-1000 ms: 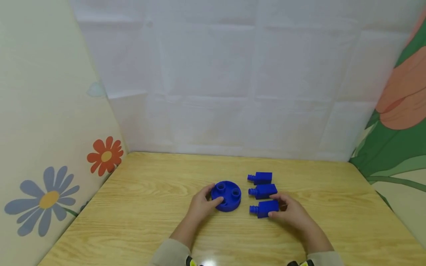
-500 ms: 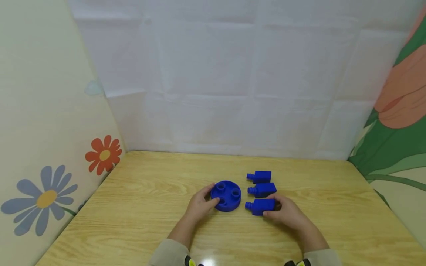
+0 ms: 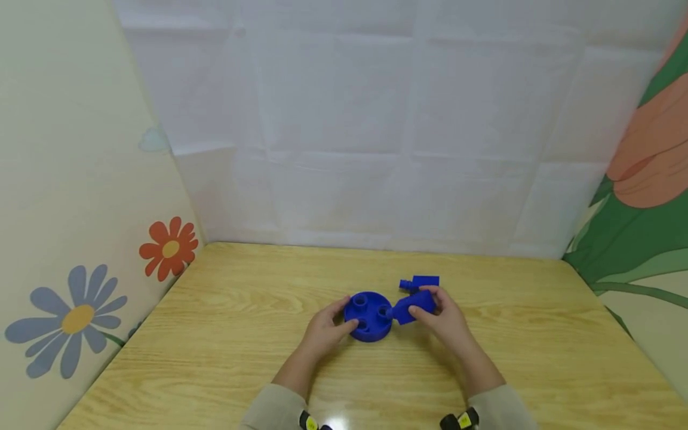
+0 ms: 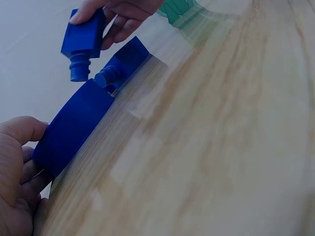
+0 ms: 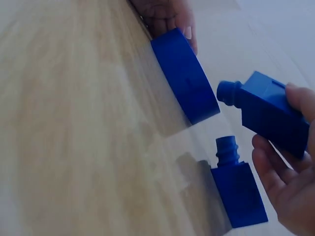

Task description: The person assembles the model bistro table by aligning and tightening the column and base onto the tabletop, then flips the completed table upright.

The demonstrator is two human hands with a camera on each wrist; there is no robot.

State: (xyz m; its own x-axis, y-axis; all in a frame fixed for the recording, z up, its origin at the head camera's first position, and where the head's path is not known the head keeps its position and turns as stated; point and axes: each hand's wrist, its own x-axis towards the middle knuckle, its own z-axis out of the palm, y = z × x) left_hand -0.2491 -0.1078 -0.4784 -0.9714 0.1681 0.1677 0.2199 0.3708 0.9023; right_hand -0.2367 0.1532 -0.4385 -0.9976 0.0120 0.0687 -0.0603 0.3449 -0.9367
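Observation:
My left hand (image 3: 328, 327) grips a round blue base (image 3: 372, 336) by its left side, thumb over the rim. Several short round sockets stand up inside the base. In my right hand (image 3: 448, 319) I pinch a blue square bottle (image 3: 412, 309) by its body, raised off the table. Its ribbed neck points left and down, close over the right rim of the base, as the right wrist view shows with the same bottle (image 5: 270, 108). Behind it another blue bottle (image 3: 427, 280) lies on its side, partly covered by the held one.
All this is on a wood-grain table (image 3: 242, 334). A white sheet (image 3: 333, 149) hangs along the back edge. Flower-patterned panels stand at the left (image 3: 59, 191) and right (image 3: 645, 239). In the right wrist view a lying bottle (image 5: 239, 194) sits just below the held one.
My right hand has lifted the nearest bottle and carried it left and farther back to the base, tilting its neck down. My left hand stays on the base, which has barely shifted.

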